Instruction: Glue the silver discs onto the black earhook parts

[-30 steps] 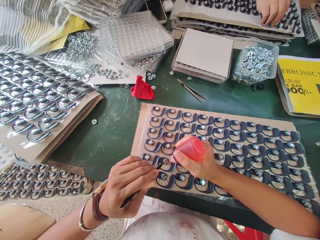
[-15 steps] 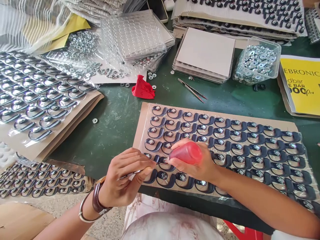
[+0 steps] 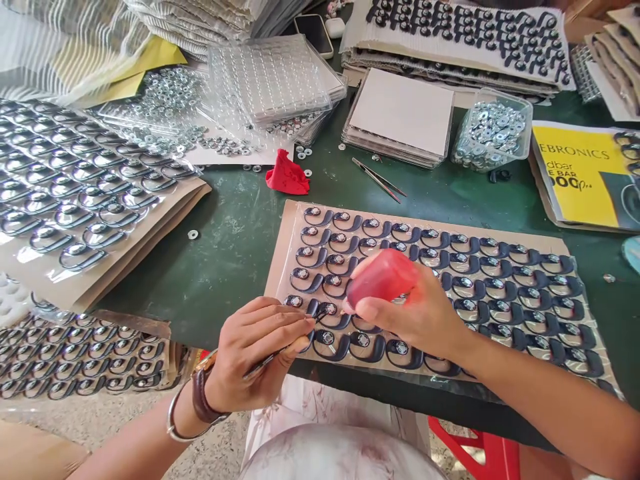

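Note:
My right hand (image 3: 410, 313) is closed around a small red squeeze bottle (image 3: 383, 278), its tip pointing down-left at a dark ear-hook part (image 3: 327, 309) near the left end of a cardboard sheet (image 3: 283, 260) covered with rows of such parts. My left hand (image 3: 260, 360) pinches a thin dark tool (image 3: 280, 352) like a pen, its tip touching the same area of the sheet. A watch and a bangle sit on my left wrist.
More sheets of ear-hook parts (image 3: 75, 200) lie at the left and along the back (image 3: 465, 33). Clear blister trays (image 3: 270, 80), a tub of metal washers (image 3: 493, 130), tweezers (image 3: 380, 180), a red cloth scrap (image 3: 286, 177), a yellow box (image 3: 580, 177) and a phone (image 3: 313, 33) sit on the green table.
Another person's hand at the top right has left the view. My left hand's tool tip went back to the part beside the bottle tip, and the view shifted slightly.

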`<action>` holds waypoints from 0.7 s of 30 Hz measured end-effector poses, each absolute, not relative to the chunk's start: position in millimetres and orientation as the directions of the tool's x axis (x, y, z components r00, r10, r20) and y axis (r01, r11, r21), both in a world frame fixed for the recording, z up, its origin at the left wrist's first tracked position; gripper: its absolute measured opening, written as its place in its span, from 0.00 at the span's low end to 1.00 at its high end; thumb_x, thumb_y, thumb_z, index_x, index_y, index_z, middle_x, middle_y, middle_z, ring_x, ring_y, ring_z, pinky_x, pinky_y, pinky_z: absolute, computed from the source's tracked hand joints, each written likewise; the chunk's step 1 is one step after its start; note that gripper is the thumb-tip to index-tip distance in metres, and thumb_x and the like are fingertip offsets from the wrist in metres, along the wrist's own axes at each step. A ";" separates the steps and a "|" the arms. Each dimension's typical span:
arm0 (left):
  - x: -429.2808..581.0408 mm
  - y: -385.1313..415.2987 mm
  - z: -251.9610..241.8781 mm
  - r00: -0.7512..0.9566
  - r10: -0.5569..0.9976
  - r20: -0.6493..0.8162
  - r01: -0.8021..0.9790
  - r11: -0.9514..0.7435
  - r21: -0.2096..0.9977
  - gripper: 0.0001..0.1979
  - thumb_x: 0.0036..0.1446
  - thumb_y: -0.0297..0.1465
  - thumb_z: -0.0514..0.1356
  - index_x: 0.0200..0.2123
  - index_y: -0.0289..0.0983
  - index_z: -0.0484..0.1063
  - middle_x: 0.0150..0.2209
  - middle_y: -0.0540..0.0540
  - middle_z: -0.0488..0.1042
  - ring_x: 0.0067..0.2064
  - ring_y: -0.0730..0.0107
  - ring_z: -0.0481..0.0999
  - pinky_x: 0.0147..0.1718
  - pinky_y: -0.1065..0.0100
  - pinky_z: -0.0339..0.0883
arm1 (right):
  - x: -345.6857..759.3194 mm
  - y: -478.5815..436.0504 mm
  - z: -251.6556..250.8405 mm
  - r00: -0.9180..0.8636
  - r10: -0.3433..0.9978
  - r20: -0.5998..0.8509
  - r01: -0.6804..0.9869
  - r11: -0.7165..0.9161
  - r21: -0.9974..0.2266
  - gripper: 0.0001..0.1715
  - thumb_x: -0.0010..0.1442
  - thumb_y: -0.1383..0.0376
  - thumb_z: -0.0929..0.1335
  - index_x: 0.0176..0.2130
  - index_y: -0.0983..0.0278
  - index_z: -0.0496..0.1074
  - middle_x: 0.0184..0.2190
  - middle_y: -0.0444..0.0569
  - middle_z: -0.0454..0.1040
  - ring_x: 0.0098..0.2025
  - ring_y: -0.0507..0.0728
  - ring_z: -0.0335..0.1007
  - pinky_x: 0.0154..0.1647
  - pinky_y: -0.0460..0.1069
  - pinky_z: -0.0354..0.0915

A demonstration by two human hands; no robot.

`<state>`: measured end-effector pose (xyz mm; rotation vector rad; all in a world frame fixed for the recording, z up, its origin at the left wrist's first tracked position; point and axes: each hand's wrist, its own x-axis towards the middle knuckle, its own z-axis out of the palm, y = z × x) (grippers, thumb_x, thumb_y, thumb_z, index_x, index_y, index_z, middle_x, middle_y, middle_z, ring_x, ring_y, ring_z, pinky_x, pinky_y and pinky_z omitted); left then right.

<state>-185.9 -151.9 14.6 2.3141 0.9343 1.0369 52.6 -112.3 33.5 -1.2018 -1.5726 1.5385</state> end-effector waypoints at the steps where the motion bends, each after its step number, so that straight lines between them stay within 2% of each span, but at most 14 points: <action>1: -186.9 -156.6 16.5 0.513 0.698 0.499 0.408 -0.710 0.574 0.11 0.58 0.22 0.56 0.43 0.32 0.74 0.35 0.44 0.81 0.38 0.67 0.81 0.37 0.66 0.73 | 53.1 -116.8 32.7 -0.358 0.921 -0.152 0.177 -0.094 -0.980 0.14 0.54 0.56 0.74 0.36 0.61 0.73 0.26 0.43 0.77 0.23 0.51 0.72 0.21 0.44 0.67; 5: -193.1 -179.5 23.2 0.678 0.568 0.466 0.436 -0.822 0.367 0.10 0.63 0.26 0.55 0.42 0.29 0.75 0.37 0.41 0.81 0.43 0.64 0.81 0.41 0.64 0.75 | 48.4 -138.5 14.0 -0.282 0.954 -0.106 0.120 -0.074 -0.990 0.13 0.56 0.57 0.73 0.36 0.62 0.72 0.24 0.45 0.77 0.24 0.53 0.75 0.24 0.46 0.71; 7: -195.1 -189.2 23.5 0.730 0.535 0.425 0.442 -0.844 0.303 0.10 0.64 0.27 0.56 0.42 0.28 0.76 0.38 0.41 0.81 0.44 0.64 0.81 0.42 0.65 0.75 | 44.8 -147.0 2.1 -0.284 0.956 -0.075 0.082 -0.053 -0.995 0.14 0.57 0.56 0.72 0.37 0.62 0.71 0.24 0.46 0.78 0.26 0.55 0.77 0.27 0.48 0.73; 12: -192.7 -200.3 17.1 0.727 0.524 0.445 0.456 -0.852 0.258 0.10 0.64 0.26 0.56 0.42 0.28 0.76 0.38 0.41 0.81 0.44 0.64 0.81 0.41 0.65 0.76 | 41.8 -153.6 -14.1 -0.327 0.945 -0.003 0.152 0.050 -0.987 0.16 0.54 0.55 0.74 0.38 0.62 0.72 0.29 0.47 0.79 0.29 0.55 0.78 0.30 0.47 0.74; 16: -190.1 -203.6 14.1 0.718 0.532 0.449 0.478 -0.846 0.238 0.09 0.63 0.25 0.58 0.42 0.27 0.76 0.39 0.40 0.81 0.46 0.62 0.80 0.41 0.64 0.76 | 41.9 -151.7 -14.3 -0.358 0.925 0.123 0.235 0.217 -0.948 0.17 0.52 0.57 0.75 0.40 0.61 0.73 0.33 0.46 0.80 0.32 0.54 0.79 0.33 0.47 0.74; 21: -190.2 -204.1 14.1 0.716 0.538 0.445 0.472 -0.842 0.259 0.09 0.62 0.25 0.58 0.42 0.27 0.76 0.39 0.40 0.81 0.45 0.62 0.80 0.41 0.64 0.75 | 40.6 -150.6 -10.6 -0.366 0.894 0.258 0.286 0.372 -0.883 0.15 0.55 0.56 0.73 0.38 0.61 0.73 0.31 0.45 0.80 0.31 0.53 0.78 0.34 0.46 0.73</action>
